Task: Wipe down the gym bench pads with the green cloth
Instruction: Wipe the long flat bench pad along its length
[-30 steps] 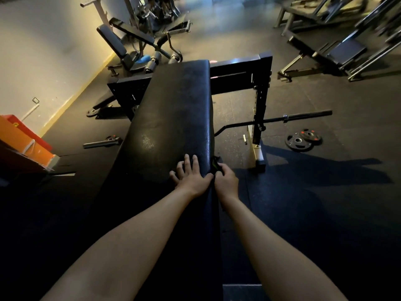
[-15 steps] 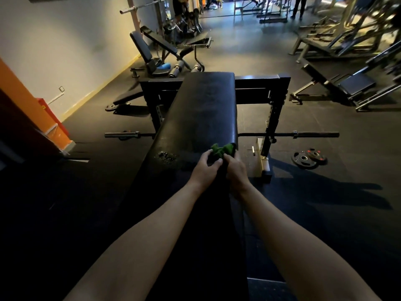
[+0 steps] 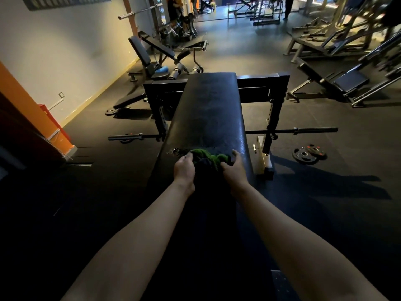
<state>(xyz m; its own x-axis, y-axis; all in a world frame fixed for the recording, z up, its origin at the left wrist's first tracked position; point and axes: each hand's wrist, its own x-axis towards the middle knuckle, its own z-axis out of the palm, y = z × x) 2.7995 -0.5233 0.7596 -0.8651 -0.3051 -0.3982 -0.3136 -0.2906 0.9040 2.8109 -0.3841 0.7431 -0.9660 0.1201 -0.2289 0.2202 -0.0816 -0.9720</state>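
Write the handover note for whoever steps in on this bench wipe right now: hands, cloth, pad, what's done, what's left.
Left hand: grips the left side of the green cloth.
Right hand: holds the cloth's right side, thumb raised.
Cloth: bunched between both hands, lying on the bench pad about halfway along it, beside a scuffed patch at the pad's left edge.
Done: cloth is on the pad and in hand; no wiped area can be told apart.
Left: probably spread the cloth and wipe the pad, far stretch and dark near end alike.
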